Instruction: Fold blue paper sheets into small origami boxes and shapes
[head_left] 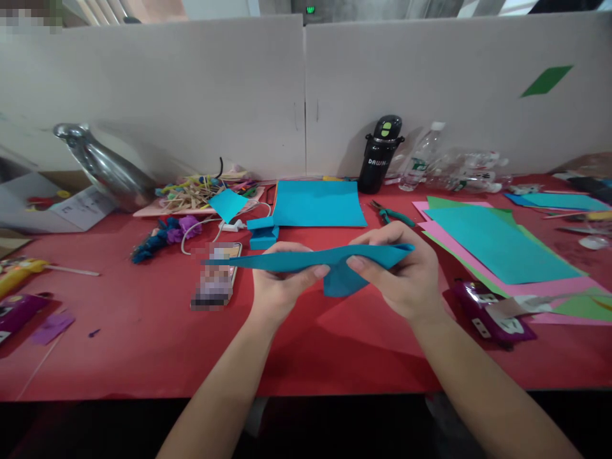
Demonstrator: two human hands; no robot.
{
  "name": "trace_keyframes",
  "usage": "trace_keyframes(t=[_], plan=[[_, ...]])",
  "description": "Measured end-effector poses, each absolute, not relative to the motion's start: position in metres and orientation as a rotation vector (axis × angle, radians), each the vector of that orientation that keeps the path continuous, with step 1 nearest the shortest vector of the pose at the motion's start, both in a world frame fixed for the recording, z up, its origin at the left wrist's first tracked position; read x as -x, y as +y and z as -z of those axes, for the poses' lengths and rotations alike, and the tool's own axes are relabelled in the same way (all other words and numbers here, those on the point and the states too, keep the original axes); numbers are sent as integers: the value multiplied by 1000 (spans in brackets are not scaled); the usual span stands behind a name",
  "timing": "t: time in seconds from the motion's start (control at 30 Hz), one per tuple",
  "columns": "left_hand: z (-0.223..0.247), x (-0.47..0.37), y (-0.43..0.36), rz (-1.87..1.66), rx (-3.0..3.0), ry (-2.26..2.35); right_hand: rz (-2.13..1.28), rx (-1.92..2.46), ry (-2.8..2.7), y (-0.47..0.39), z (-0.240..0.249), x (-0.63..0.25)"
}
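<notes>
Blue folded paper [347,280] in the left hand [282,277] and right hand [406,274]; red desk [143,357] beneath. Right of the right hand, pink, green and blue sheets [502,245]; beyond that hand, a black flask [378,150] with white lettering [379,162].

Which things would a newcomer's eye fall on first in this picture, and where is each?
First, the folded blue paper, held between the left hand and right hand above the vivid red tabletop. Next, the black DAWN bottle, upright near the back, right of centre. Then the shiny metal jug at the back left.
</notes>
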State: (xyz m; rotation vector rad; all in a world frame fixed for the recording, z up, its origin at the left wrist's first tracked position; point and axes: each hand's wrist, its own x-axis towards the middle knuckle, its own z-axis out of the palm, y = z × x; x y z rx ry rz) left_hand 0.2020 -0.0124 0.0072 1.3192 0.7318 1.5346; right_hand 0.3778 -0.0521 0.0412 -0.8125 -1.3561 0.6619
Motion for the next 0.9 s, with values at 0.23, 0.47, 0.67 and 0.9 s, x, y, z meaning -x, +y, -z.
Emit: trace_keyframes(t=[0.23, 0.47, 0.67, 0.9], plan=[[-6, -201, -12, -1541, -1324, 720, -670, 812, -1354, -53, -41, -377], [-9, -203, -12, -1566, -1310, 717, -675, 814, -1352, -53, -41, -377], [-9, -203, -13, -1573, -1281, 786, -684, 801, -1360, -54, -42, -376], [-10, -200, -10, -1621, -1265, 813, -552, 740, -1418, -51, -41, -386]])
